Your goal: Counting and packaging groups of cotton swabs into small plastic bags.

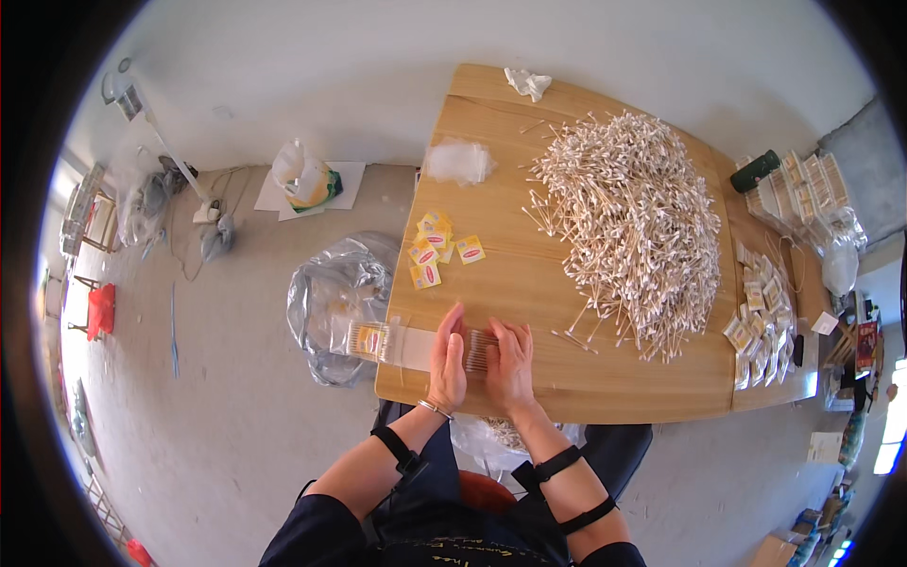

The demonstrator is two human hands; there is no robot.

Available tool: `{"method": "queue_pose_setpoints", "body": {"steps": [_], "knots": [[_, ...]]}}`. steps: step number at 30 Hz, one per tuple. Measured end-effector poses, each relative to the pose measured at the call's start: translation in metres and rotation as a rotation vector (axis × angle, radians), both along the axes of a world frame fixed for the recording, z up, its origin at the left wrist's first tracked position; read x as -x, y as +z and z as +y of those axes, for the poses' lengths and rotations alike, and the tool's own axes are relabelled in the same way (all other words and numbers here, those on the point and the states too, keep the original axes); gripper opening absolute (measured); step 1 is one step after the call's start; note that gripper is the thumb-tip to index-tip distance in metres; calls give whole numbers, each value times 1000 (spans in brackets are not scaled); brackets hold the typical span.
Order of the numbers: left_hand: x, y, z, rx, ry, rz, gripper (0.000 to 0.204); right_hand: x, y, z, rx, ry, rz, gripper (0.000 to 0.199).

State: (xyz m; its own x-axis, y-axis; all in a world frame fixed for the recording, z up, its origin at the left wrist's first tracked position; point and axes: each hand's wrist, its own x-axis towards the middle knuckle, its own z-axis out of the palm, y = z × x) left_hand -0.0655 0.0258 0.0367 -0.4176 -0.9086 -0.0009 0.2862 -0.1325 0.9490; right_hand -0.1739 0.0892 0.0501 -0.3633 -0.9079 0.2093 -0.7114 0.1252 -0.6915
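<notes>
Sprawling over the pale wooden table [505, 274], a tangled heap of white-tipped swabs [633, 227] rose before me. The left hand [449, 364] stood straight-fingered, palm inward; the right hand [511, 367] curled over a small row of swabs [477, 351] between them, sticks neatly parallel, near the table's front edge. Whether the right pinched, I couldn't tell.

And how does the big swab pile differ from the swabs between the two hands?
The pile of swabs is large; the row of swabs between the left hand and right hand is small. The pile is messy, its swabs pointing many ways; the row lies neatly side by side. Both have thin, pale sticks.
</notes>
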Motion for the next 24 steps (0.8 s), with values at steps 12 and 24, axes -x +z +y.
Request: {"method": "queue_pose_setpoints", "body": {"steps": [12,24], "knots": [[3,3,11,44,-60,9,62,-8,0,6,288,-217,-491,39],[1,1,7,-30,-15,51,64,12,10,34,-57,33,108,64]]}}
